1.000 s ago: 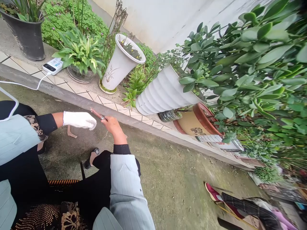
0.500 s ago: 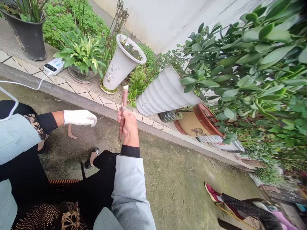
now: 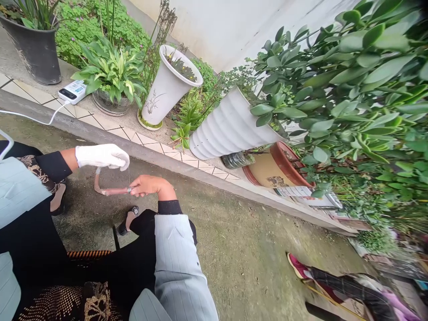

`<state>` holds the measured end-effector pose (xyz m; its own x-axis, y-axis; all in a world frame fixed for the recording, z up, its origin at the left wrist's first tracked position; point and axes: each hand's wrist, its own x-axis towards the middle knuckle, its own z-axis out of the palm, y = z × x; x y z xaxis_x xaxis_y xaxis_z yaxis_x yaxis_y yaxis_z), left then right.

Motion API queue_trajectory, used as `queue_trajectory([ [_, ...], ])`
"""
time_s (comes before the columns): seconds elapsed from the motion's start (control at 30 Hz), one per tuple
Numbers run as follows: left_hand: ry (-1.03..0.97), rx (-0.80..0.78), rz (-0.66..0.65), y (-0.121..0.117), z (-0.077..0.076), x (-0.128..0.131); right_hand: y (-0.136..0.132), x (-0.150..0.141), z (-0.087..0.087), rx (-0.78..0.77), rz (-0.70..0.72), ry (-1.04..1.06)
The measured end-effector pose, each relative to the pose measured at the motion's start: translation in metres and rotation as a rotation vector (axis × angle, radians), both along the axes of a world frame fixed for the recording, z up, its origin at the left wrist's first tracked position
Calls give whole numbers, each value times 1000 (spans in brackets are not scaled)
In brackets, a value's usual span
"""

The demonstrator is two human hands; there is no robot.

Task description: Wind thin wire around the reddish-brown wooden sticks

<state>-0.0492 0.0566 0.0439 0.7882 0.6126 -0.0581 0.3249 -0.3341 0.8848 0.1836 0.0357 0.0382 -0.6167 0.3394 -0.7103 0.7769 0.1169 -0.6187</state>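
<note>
My right hand (image 3: 147, 185), bare, is closed around a short reddish-brown stick (image 3: 117, 191) that lies nearly level and points left. A band of thin strand is wound around the stick by my fingertips. My left hand (image 3: 103, 157), in a white knitted glove, is above and to the left of it with the fingers pinched together. From the glove's fingertips a thin strand (image 3: 129, 174), wire or thread, runs taut down to the stick. Behind the stick's tip, a bent brown piece (image 3: 97, 180) lies on the ground. My right palm hides the stick's other end.
A tiled ledge (image 3: 143, 139) runs diagonally past my hands. On it stand a white tapered pot (image 3: 163, 96), a ribbed white pot (image 3: 230, 125), a black pot (image 3: 36, 53) and a white device (image 3: 72, 92) with a cable. Another person's red shoe (image 3: 297, 266) shows at lower right.
My right hand has lowered and turned the stick from upright to nearly level, pointing left. My left hand has shifted slightly left and up; the strand now runs nearly vertical.
</note>
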Motion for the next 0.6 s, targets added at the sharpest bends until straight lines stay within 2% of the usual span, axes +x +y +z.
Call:
queue_trajectory([
  [0.07,-49,-47,94,7,-1,-5,-4,1,9,-110,28,205],
  [0.17,-82,-26,266,16,-4,-11,-7,15,25,-42,-157,425],
  [0.27,-61,-29,330,17,-8,-8,-8,29,34,51,-349,500],
  [0.33,-17,-48,291,12,-11,-1,-8,32,35,72,-441,551],
  [0.5,57,-116,22,-12,-17,27,-2,21,19,215,-750,658],
  [0.6,33,-150,-107,-23,-15,36,7,16,7,433,-929,463],
])
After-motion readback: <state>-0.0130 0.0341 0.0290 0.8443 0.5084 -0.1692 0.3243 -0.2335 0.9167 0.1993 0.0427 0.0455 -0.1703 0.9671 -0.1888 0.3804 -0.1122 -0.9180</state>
